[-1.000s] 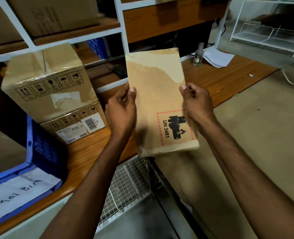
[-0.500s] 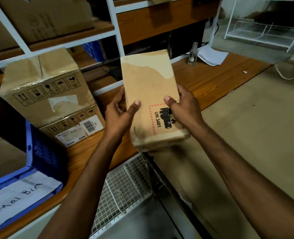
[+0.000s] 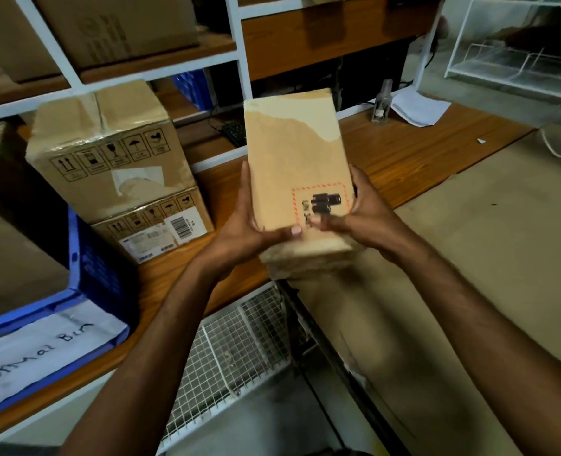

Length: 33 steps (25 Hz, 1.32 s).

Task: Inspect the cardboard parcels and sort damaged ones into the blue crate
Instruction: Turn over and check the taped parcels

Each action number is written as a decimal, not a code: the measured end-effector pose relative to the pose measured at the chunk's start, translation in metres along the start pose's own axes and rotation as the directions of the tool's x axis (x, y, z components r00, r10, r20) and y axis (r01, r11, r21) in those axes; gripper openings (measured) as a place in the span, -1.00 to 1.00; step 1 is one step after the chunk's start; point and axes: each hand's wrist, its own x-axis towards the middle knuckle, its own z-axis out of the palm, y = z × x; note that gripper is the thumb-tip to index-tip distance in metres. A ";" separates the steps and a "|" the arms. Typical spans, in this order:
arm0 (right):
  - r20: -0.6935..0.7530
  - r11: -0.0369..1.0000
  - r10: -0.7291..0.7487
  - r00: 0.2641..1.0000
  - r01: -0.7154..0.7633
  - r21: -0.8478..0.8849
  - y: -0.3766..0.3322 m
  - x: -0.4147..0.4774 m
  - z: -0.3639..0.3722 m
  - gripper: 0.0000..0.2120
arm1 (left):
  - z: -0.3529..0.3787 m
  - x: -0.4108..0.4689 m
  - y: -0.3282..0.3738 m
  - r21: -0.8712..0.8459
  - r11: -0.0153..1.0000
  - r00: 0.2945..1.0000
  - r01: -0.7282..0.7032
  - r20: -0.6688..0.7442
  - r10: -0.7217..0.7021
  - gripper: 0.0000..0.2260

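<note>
Parcel [image 3: 294, 159] of brown cardboard, tall and narrow, held in the air over the near edge of the worktop [image 3: 404, 159], top end leaning away, printed face to the camera. Gripped low on both sides: left hand [image 3: 239, 235] wrapped round the left edge, thumb laid across the front near the bottom; right hand [image 3: 364, 218] curled round the right edge, thumb over the corner of a red-dashed mark with black pictograms, print too blurred to read. Paler patch with a ragged edge across the upper front. Bottom end rough-looking, detail lost to blur.

Just left, on the wooden worktop, two stacked cartons: upper carton [image 3: 108, 153] with handling symbols and a torn white sticker, lower carton [image 3: 160, 228] with a barcode label. Further left, blue crate [image 3: 98, 268], well apart from the parcel, white paper label [image 3: 42, 350] on its near side, handwriting roughly "normal Bin". Below the hands, white wire-mesh basket [image 3: 233, 350] under the worktop edge. To the right, large flat cardboard sheet [image 3: 486, 241]. At the back of the worktop, small clear bottle [image 3: 383, 102] beside a loose sheet of paper [image 3: 417, 106]; dark keyboard [image 3: 234, 133] behind the parcel's left side. Above, white-framed shelving [image 3: 236, 44] with another carton [image 3: 114, 28]; far right, white wire rack [image 3: 516, 64].
</note>
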 end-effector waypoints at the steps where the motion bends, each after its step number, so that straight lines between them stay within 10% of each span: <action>1: -0.076 1.000 -0.018 0.997 0.017 -0.012 0.003 -0.003 0.001 -0.11 | 0.001 0.000 0.001 -0.022 1.000 0.999 -0.018 -0.036 0.017 0.20; 9: 0.063 0.980 -0.020 0.998 0.006 0.200 0.019 -0.005 -0.006 -0.42 | 0.010 -0.009 -0.011 -0.132 0.991 0.991 -0.020 -0.133 0.003 -0.50; 17: -0.024 0.954 -0.051 0.998 0.056 0.296 0.023 -0.010 0.029 -0.50 | 0.002 -0.031 -0.040 -0.416 0.909 0.964 0.016 -0.236 -0.125 -0.58; 23: 0.152 0.974 -0.220 0.964 0.226 -0.025 -0.021 0.017 0.073 -0.29 | -0.021 -0.044 -0.069 -0.407 0.913 0.923 -0.016 -0.357 -0.143 -0.37; 29: 0.332 0.784 -0.288 0.898 0.420 -0.457 -0.056 0.060 0.090 -0.03 | 0.001 -0.023 -0.104 -0.511 0.859 0.865 -0.025 -0.442 -0.238 -0.40; 33: 0.354 0.725 -0.290 0.889 0.446 -0.526 -0.021 0.069 0.093 -0.25 | 0.022 -0.018 -0.136 -0.184 0.965 0.801 0.186 -0.540 -0.257 -0.25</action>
